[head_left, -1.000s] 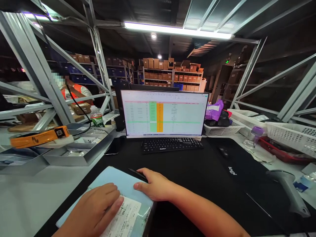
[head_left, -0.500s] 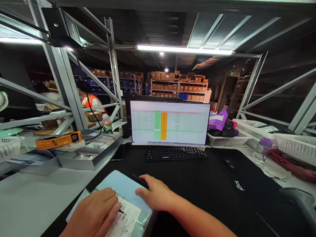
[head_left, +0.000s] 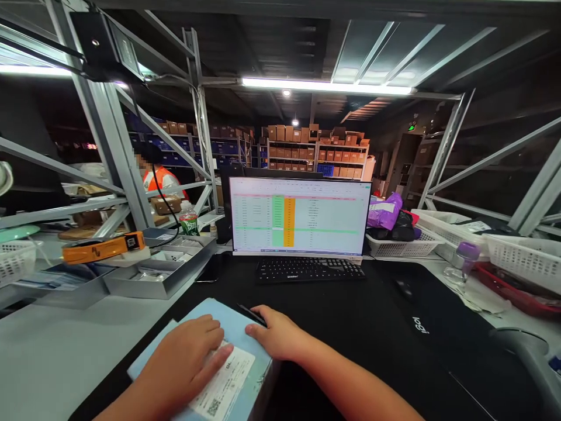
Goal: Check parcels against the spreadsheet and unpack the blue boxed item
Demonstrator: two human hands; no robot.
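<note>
Both hands have crept a little further up the parcel since half a second ago, and the left palm now covers less of the label, whose printed code shows at the near edge. Left hand [head_left: 186, 365] lies flat and spread on the parcel [head_left: 219, 327], fingers open, pressing on the white label [head_left: 225, 383] rather than gripping anything. Right hand [head_left: 276, 339] rests on the parcel's far right edge, fingers loosely curled over it and touching a thin black pen [head_left: 250, 314] that lies at that corner; whether they close on the pen I cannot tell.

Pale blue and flat, the parcel sits at the near edge of the black mat [head_left: 372, 327], right under the person. It looks like a light film mailer, glossy and likely slippery, and soft enough to sag if lifted by one corner; taking it by two opposite edges seems safer, and the label probably wants a firm smoothing from its middle outward.

Beyond the mat stand a keyboard [head_left: 310, 269] and monitor [head_left: 299, 216]. An orange scanner [head_left: 103, 248] rests on grey trays to the left, white baskets [head_left: 521, 254] to the right. Another person in an orange vest [head_left: 161, 178] is behind the racking.
</note>
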